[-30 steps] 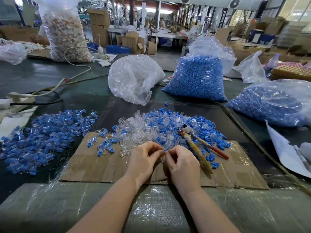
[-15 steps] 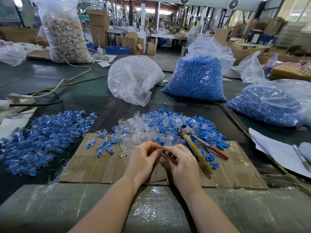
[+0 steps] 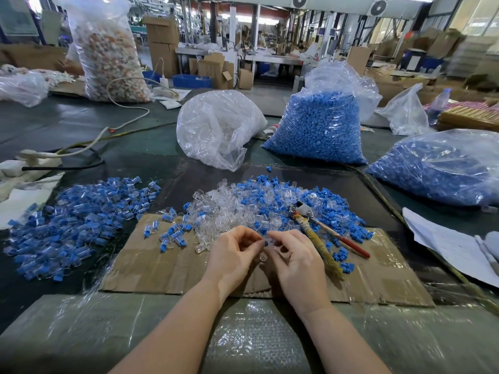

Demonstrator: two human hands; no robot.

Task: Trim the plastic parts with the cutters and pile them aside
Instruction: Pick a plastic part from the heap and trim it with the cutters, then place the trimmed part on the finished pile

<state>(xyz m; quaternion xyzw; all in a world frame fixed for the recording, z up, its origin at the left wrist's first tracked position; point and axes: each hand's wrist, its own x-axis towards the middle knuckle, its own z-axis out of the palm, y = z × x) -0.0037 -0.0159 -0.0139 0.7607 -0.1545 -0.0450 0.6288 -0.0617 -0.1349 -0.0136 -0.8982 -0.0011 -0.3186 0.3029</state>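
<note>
A small clear plastic part with a blue insert (image 3: pixel 264 242) is pinched between the fingertips of both hands, just above the near half of the flat brown cardboard sheet (image 3: pixel 167 265) laid on the dark tabletop (image 3: pixel 81 125). The left hand (image 3: pixel 233 256) is curled round the piece from nine o'clock and the right hand (image 3: pixel 295 259) from three o'clock, so that the part is held in the gap between them; its exact orientation cannot be told, as it is mostly hidden by the fingers. The cutters with one straw-wrapped handle and one red handle (image 3: pixel 321 238) are not held: they lie untouched on the cardboard at about two o'clock from the right hand, just beside it, the long axis running from the metal head at eleven o'clock down to the handle ends at five o'clock. The right hand is judged the nearer by far, and the handles point toward it. The mixed heap of loose clear and blue plastic parts (image 3: pixel 264 203) lies at twelve o'clock from the hands, and the spread pile of blue-and-clear plastic pieces (image 3: pixel 75 225) is found well apart at nine to ten o'clock, on the left hand's side.
</note>
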